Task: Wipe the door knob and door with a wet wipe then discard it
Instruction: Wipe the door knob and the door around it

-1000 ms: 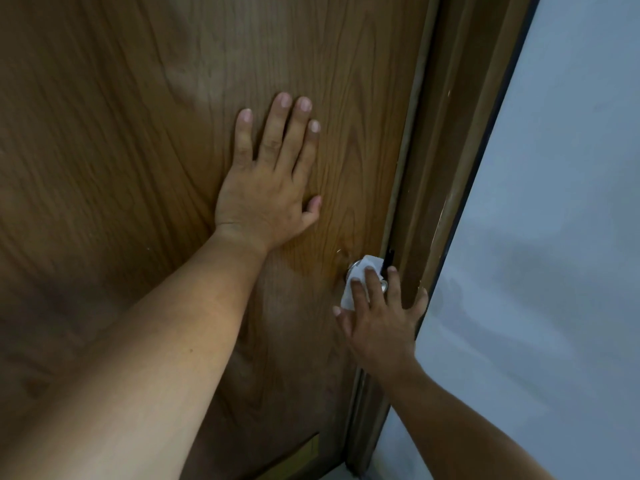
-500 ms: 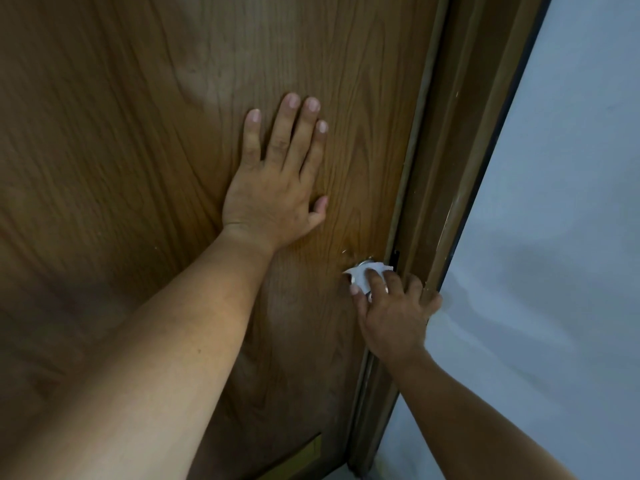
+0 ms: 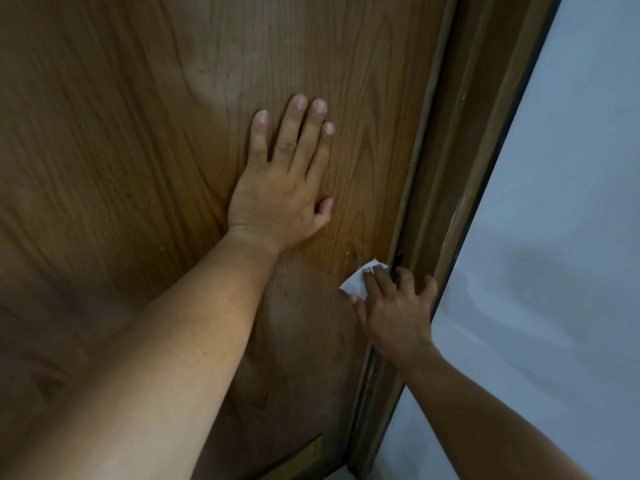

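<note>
My right hand (image 3: 394, 313) clutches the wipe (image 3: 356, 282), bunched at the front of the grip over the knob, hidden beneath; my left hand (image 3: 280, 188) lies flat on the door (image 3: 138, 133), up and left of it. I judge the wipe limp, light and slick, best pinned by its middle

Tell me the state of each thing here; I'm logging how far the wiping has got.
Brown wood-grain door: looks closed against the brown wooden frame.
White wet wipe: crumpled, pressed to the door near its latch edge.
Left hand: flat, fingers straight, pressing on the door.
Right hand: fingers curled over the wipe.
</note>
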